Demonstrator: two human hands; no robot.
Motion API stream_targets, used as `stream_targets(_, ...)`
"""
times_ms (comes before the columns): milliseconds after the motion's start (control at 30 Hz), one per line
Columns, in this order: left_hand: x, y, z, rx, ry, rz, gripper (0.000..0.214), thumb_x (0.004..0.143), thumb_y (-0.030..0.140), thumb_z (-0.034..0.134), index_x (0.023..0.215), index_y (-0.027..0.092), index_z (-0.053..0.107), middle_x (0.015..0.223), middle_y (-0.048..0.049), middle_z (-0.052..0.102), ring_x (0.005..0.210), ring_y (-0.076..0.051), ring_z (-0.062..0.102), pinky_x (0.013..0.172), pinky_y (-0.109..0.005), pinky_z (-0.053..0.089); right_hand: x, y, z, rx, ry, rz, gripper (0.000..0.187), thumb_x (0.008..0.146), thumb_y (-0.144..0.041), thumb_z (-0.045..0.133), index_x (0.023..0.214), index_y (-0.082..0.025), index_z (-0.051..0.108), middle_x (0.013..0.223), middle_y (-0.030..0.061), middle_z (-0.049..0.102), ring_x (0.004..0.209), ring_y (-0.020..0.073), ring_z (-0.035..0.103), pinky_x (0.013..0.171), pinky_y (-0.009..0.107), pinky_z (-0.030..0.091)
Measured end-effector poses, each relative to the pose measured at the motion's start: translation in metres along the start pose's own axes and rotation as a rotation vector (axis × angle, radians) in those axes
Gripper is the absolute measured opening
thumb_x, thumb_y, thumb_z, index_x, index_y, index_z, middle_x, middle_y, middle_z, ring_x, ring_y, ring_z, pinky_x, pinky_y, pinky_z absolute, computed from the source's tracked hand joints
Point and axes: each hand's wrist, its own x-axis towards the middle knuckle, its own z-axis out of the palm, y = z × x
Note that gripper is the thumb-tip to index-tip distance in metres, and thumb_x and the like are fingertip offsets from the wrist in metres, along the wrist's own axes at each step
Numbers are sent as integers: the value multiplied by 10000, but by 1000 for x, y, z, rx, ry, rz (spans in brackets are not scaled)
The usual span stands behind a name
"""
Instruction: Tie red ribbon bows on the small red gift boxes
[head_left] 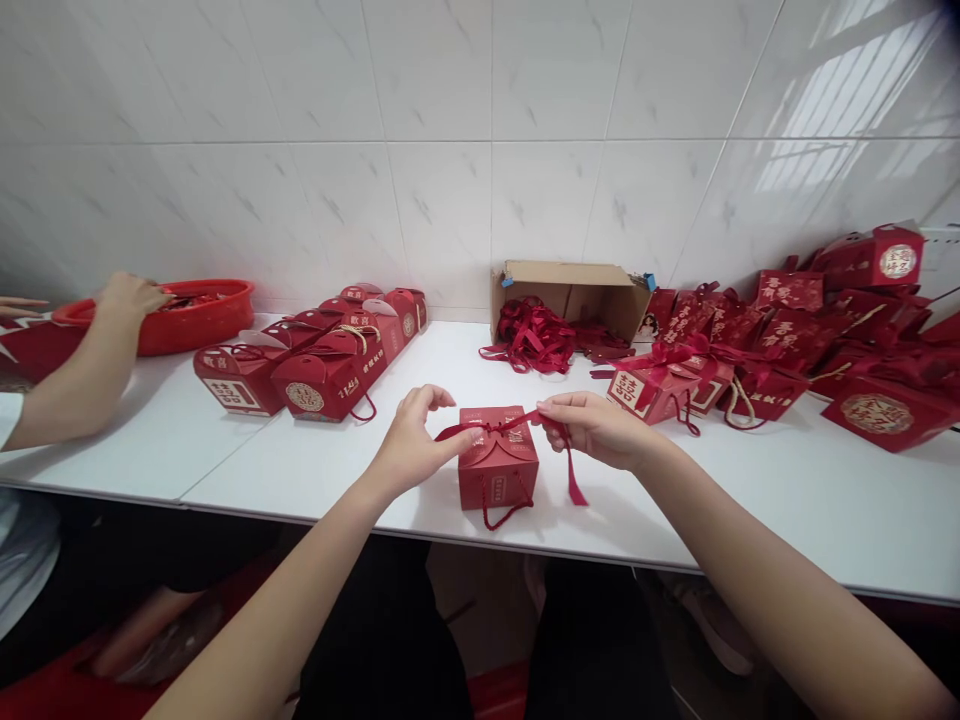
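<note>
A small red gift box with a scalloped, folded top and a red cord handle stands near the table's front edge. A red ribbon crosses its top, with a knot in the middle. My right hand pinches the ribbon just right of the box, and a loose tail hangs below the fingers. At the box's left, my left hand has its thumb over the top and its index finger curved away. The ribbon's left part runs into this hand, whose lower fingers are hidden.
Behind the box, an open cardboard carton lies beside a heap of red ribbons. Red boxes stand in rows at left; ribboned boxes pile up at right. A co-worker's hand reaches into a red basin.
</note>
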Motion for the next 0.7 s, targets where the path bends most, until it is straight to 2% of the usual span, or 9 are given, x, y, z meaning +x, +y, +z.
stream_targets(67,0,13,7,39,-6,134,304,703,425,658,882,223,519,964,-41,578,948,-221,548,845,-356,429,1,-7,6,79,-17,3,264,722,-372,715,695,-139,596,591,-39,507,527,61,462,547,214,371)
stream_targets(167,0,31,21,91,-83,213,198,755,396,607,819,225,533,847,-31,626,794,-206,593,729,-334,458,0,-17,14,92,-24,4,225,719,-336,720,715,-133,621,614,-26,558,542,56,503,558,199,399)
stream_targets(233,2,38,28,139,-57,195,132,797,356,550,785,226,536,781,-27,646,708,-197,601,661,-325,447,-3,-23,16,51,-19,-10,215,722,-330,715,731,-130,634,630,-16,580,562,60,526,570,197,414)
stream_targets(333,5,37,34,154,44,150,69,808,287,506,787,228,534,730,-15,658,669,-189,611,619,-308,435,-11,-30,11,-86,5,-64,217,730,-343,703,730,-135,640,633,-10,587,583,72,538,596,209,434)
stream_targets(400,7,33,34,131,93,128,36,791,253,503,803,229,527,702,2,652,663,-179,616,617,-293,443,-15,-30,5,-263,65,-78,219,728,-354,700,737,-140,654,643,4,599,594,89,545,579,218,431)
stream_targets(500,9,29,34,102,100,131,78,769,239,511,846,227,515,694,14,637,667,-169,616,643,-285,462,-13,-24,2,-518,181,-59,221,742,-354,674,822,-149,696,638,23,614,602,118,556,522,223,403)
stream_targets(567,10,29,35,61,84,134,135,770,247,512,903,226,505,756,7,637,693,-165,618,665,-288,474,-6,-15,6,-550,169,-82,274,757,-328,651,972,-164,694,613,6,602,586,120,548,511,223,391)
stream_targets(633,11,30,35,-6,75,117,178,770,245,505,947,227,492,830,-6,623,740,-164,617,673,-287,482,5,-5,13,-493,96,-153,349,765,-305,634,1092,-182,660,597,-19,579,558,108,521,512,222,383)
stream_targets(700,12,30,33,-75,58,98,199,760,239,513,958,225,489,862,-12,596,801,-167,609,702,-290,485,15,3,21,-417,85,-227,328,772,-314,620,1065,-176,668,589,-23,567,540,102,500,510,224,382)
